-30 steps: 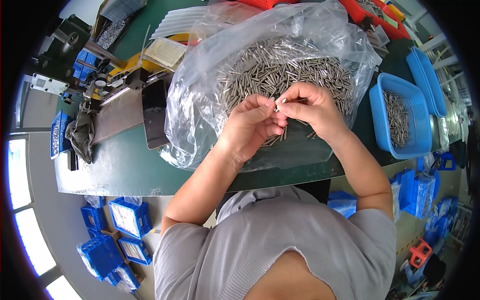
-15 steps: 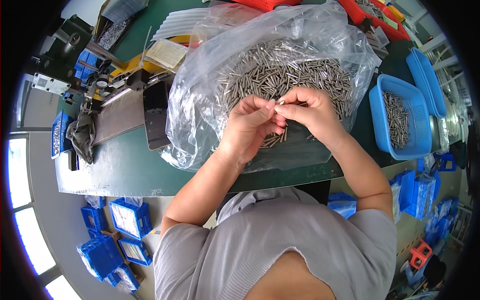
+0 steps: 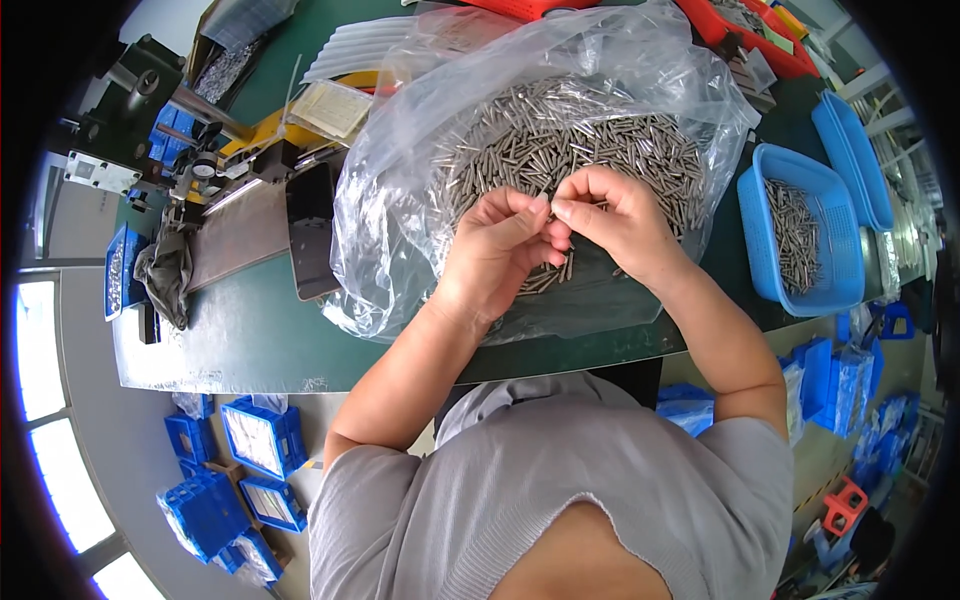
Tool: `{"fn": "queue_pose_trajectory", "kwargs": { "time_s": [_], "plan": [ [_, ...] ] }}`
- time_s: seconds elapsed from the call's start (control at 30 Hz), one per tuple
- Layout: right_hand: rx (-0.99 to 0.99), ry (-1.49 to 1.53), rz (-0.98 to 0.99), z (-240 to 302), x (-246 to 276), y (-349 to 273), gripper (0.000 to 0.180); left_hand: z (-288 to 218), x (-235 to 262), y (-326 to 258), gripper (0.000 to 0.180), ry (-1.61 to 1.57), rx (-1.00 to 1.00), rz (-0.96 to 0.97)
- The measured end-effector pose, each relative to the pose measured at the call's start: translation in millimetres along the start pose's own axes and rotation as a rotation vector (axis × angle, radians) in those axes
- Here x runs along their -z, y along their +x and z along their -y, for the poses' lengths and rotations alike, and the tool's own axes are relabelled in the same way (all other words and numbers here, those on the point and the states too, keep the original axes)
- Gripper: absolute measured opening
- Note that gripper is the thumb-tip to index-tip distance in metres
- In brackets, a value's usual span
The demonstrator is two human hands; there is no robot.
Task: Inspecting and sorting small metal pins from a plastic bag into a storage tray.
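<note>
Over a heap of small metal pins in a clear plastic bag, my two hands meet fingertip to fingertip. My left hand is closed in a pinch, thumb against forefinger, the other fingers curled below. My right hand pinches from the other side, thumb and forefinger together. A small metal pin shows in part between the fingertips; most of it is hidden. Some loose pins lie on the plastic just under my left hand.
To the right stands a blue basket partly filled with pins, an empty-looking blue basket behind it. A dark tablet lies left of the bag, near a bench fixture with a dial gauge. Red trays sit at the back.
My right hand has shifted slightly, its fingertips drawing in and up a little at the pinch. My left hand has hardly moved; the heap looks the same.
</note>
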State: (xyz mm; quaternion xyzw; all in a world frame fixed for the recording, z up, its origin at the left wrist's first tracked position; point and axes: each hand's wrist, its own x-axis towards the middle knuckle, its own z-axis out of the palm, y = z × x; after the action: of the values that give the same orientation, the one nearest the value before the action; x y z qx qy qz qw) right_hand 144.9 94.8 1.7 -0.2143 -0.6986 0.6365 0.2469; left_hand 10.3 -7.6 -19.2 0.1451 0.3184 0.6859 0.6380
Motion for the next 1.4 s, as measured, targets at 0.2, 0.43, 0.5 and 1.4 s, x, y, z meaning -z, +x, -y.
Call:
{"fn": "queue_pose_trajectory", "kwargs": {
  "time_s": [0.2,0.43,0.5,1.4],
  "plan": [
    [-0.154,0.634,-0.107,7.5,42.1,9.9,0.017,-4.6,0.7,-0.2,0.008,0.040,-0.077,-0.080],
    [-0.175,-0.356,0.154,14.4,43.5,9.0,0.014,-10.0,3.7,-0.8,0.009,0.021,-0.075,-0.124],
    [-0.228,-0.723,0.254,23.5,39.9,5.9,0.017,-10.1,3.9,-0.8,0.009,0.024,-0.072,-0.126],
    [0.066,-0.459,0.091,20.1,15.3,0.2,0.015,-3.2,-1.1,-2.7,0.010,0.095,0.083,0.009]
  ]
}}
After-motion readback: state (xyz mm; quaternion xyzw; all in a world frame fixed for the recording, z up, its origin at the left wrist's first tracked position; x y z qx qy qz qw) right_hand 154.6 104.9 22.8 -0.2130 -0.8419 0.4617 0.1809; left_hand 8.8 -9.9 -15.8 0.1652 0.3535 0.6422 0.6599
